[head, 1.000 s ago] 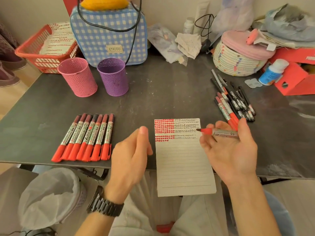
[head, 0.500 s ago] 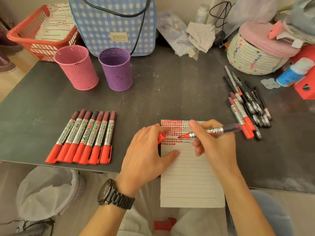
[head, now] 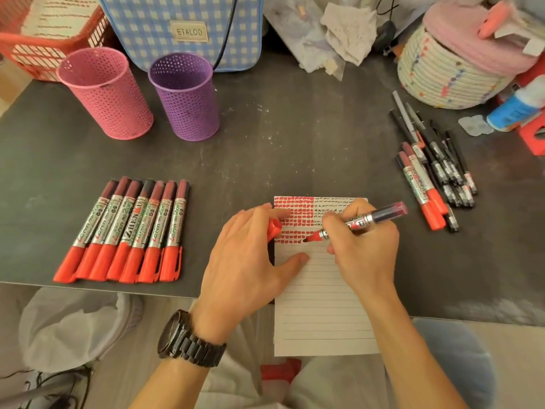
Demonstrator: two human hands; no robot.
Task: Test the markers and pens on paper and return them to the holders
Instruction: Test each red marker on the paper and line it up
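Dark scuffed tabletop [head: 280,143]; lined paper [head: 324,305] at 6 o'clock, overhanging the edge. Marker [head: 370,216] gripped by right hand [head: 365,255]; red cap [head: 275,227] clamped in left hand [head: 244,267]. Bagged bin [head: 67,326] at 7 o'clock.

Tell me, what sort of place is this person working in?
Probably a desk at home rather than a workshop: a blue checked bag and a woven rope basket stand at the back of the dark tabletop, and a lined waste bin sits below its edge.

Knuckles up, left hand [head: 244,261] and right hand [head: 364,249] pinch.
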